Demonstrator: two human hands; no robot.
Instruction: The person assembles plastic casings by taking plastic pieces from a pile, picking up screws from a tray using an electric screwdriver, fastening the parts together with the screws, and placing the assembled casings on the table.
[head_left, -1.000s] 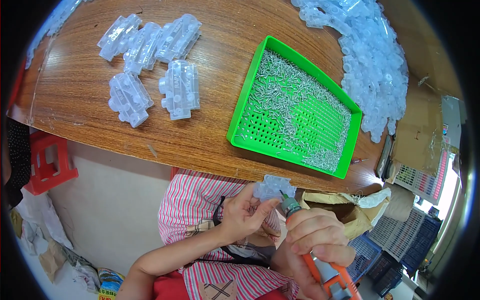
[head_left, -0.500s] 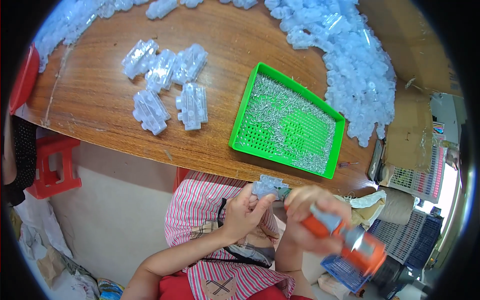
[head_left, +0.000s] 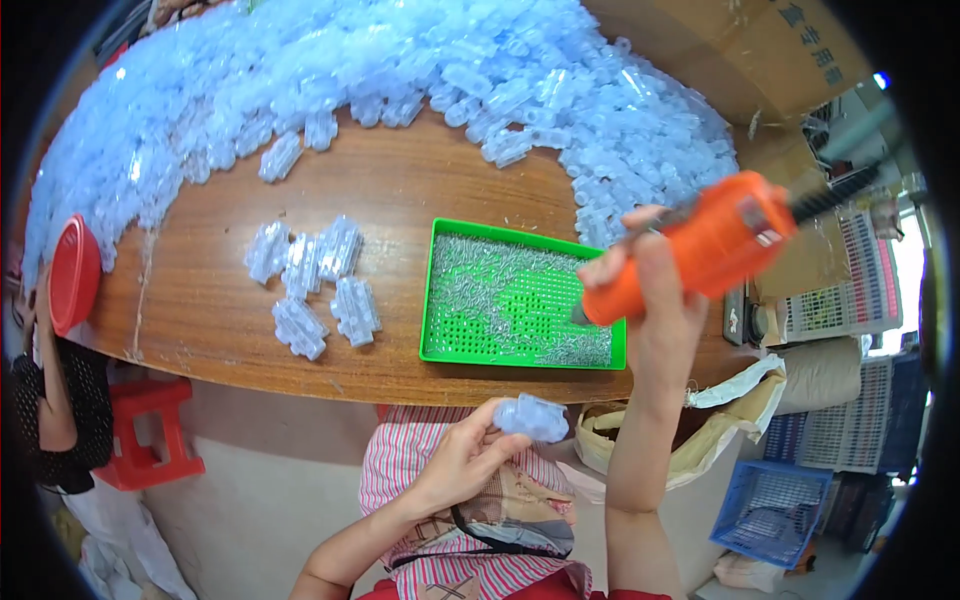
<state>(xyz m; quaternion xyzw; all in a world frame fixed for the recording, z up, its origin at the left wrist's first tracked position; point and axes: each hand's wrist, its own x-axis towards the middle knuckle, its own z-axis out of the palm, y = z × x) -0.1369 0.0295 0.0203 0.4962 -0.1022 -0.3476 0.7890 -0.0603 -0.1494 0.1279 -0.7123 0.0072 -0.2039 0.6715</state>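
Observation:
In front of my lap, my left hand [head_left: 470,450] grips a translucent plastic part [head_left: 532,417] between thumb and fingers. My right hand [head_left: 655,275] is wrapped round an orange electric screwdriver [head_left: 710,245], raised over the right end of the green tray [head_left: 520,367]. The tool's tip points down toward small silver screws [head_left: 470,250] spread in that perforated tray; whether a screw sits on the tip I cannot tell. Several matching plastic parts [head_left: 300,325] lie grouped on the wooden table, left of the tray.
A large heap of translucent parts [head_left: 400,60] curves round the table's far side. A red bowl [head_left: 78,275] stands at the left edge, beside another person's arm [head_left: 52,390]. Below are a red stool [head_left: 150,430], an open sack [head_left: 690,440] and a blue crate [head_left: 770,515].
My right hand has lifted the electric screwdriver away from the plastic part, up and forward to the screw tray. My left hand still holds the part. The view has tilted upward.

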